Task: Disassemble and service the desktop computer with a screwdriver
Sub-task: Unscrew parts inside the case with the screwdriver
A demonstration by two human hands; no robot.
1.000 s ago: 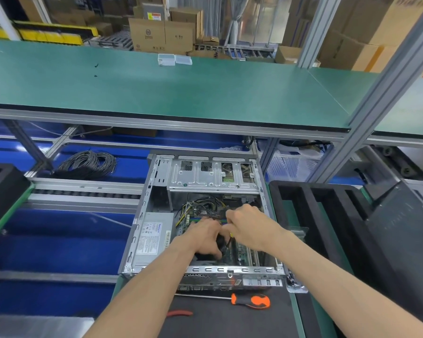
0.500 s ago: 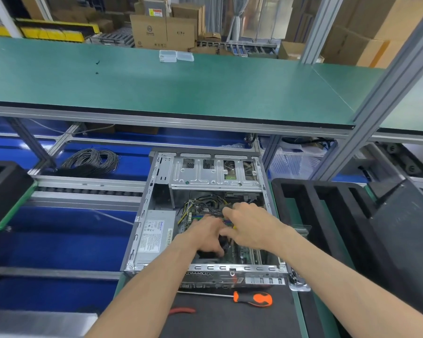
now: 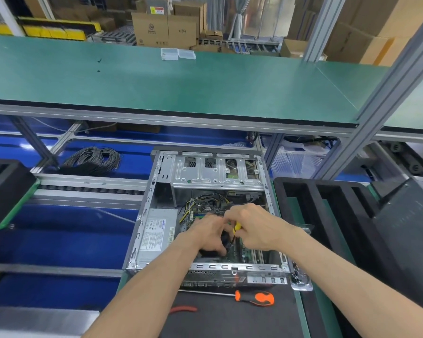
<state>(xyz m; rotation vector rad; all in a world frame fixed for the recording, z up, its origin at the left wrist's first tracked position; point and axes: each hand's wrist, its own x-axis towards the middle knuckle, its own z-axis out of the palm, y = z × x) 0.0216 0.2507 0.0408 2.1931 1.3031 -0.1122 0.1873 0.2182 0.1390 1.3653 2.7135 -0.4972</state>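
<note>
An open desktop computer case (image 3: 156,191) lies flat in front of me, its silver drive cage at the far end and a grey power supply (image 3: 158,234) at the left. Both hands reach inside over the motherboard. My right hand (image 3: 257,228) grips a small yellow-handled screwdriver (image 3: 236,228) pointing down. My left hand (image 3: 209,236) holds a black part, likely the cooler fan (image 3: 226,240), right beside the screwdriver. What lies under the hands is hidden. A second screwdriver with an orange and black handle (image 3: 257,298) lies on the black mat in front of the case.
Red-handled pliers (image 3: 182,309) lie on the mat at the near left. Black foam trays (image 3: 327,215) stand to the right and another at the far left. A coil of grey cable (image 3: 93,159) sits on the blue surface behind. A green shelf (image 3: 181,89) overhangs the case.
The hands stay in the same spot inside the case. The right hand has shifted slightly and the yellow screwdriver handle now shows between the hands.
</note>
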